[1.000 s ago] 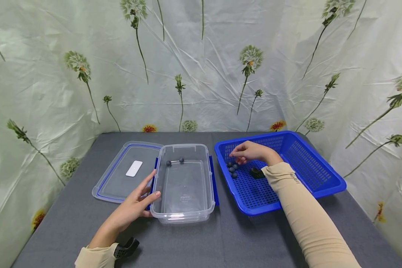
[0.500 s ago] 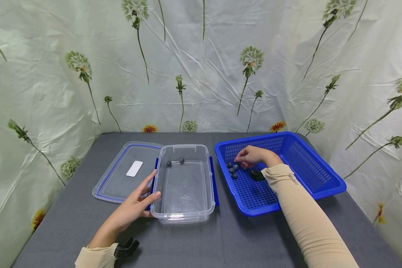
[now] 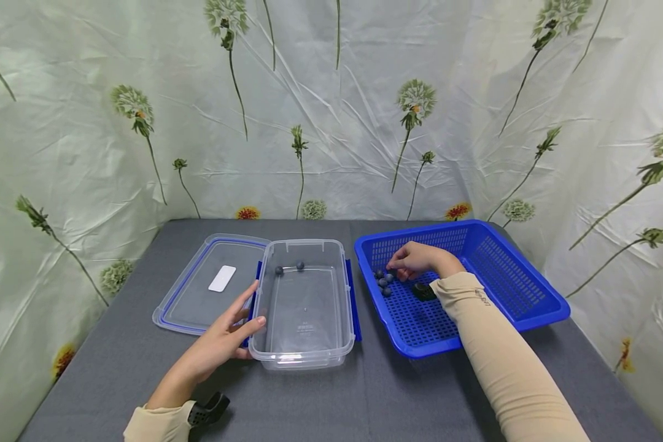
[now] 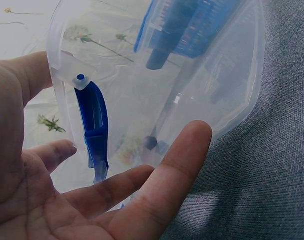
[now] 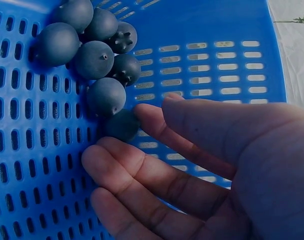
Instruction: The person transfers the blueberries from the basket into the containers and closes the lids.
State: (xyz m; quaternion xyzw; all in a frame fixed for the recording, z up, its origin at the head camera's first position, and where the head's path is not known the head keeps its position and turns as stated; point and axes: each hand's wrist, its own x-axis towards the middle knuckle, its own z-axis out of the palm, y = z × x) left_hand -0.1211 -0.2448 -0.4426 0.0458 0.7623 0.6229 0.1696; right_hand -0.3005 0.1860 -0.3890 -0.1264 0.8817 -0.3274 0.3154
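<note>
My left hand (image 3: 221,341) rests at the left side of a clear plastic food container (image 3: 304,307). Its thumb lies over the rim and its fingers spread loosely outside, beside a hanging blue latch (image 4: 94,125) in the left wrist view. Two blueberries (image 3: 301,266) lie at the container's far end. Inside a blue basket (image 3: 425,351), my right hand (image 3: 417,259) reaches to a cluster of blueberries (image 5: 94,59). In the right wrist view its fingertips touch the nearest blueberry (image 5: 122,125), while the thumb stands apart from it.
A clear lid (image 3: 190,307) with a blue seal lies left of the container, bearing a white rectangle (image 3: 222,279). Both stand on a grey tabletop (image 3: 309,405). A flower-printed sheet (image 3: 331,172) hangs behind the table. A black wrist strap (image 3: 209,409) sits by the left sleeve.
My right hand has shifted slightly right and down in the basket, then stays by the nearest blueberry. The left hand and container keep their place.
</note>
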